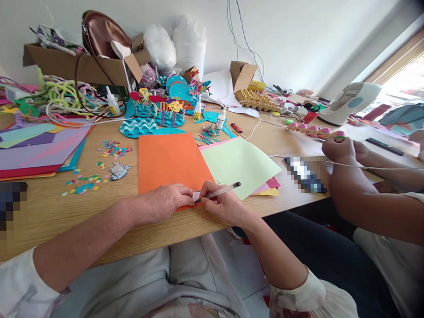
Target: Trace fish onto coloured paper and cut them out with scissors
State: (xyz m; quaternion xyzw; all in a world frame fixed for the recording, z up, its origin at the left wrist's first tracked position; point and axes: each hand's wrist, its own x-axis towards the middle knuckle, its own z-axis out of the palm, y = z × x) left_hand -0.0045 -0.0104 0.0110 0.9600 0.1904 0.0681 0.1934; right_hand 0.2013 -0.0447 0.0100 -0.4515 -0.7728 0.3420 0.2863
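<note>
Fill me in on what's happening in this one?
The person's right hand holds a pen at a small pale piece over the near edge of an orange sheet; the left hand is at the piece's other side. A fish cutout lies on the table left of the sheet. On the right, a co-worker's hand is at a bumpy pink strip.

Clock centred on orange sheet [166, 160]: bare bench [279, 136] open between 2 and 3, a low pass short of co-worker's hands [340, 151] and dark pixelated object [307, 175] at 3. Blocked at 12 by fish-topped blue crafts [170, 116], between 1 and 2 by upright glue bottle [220, 121]. Loose confetti [87, 183] litters 9, left forearm [92, 232] bars 8; passable only from above.
</note>
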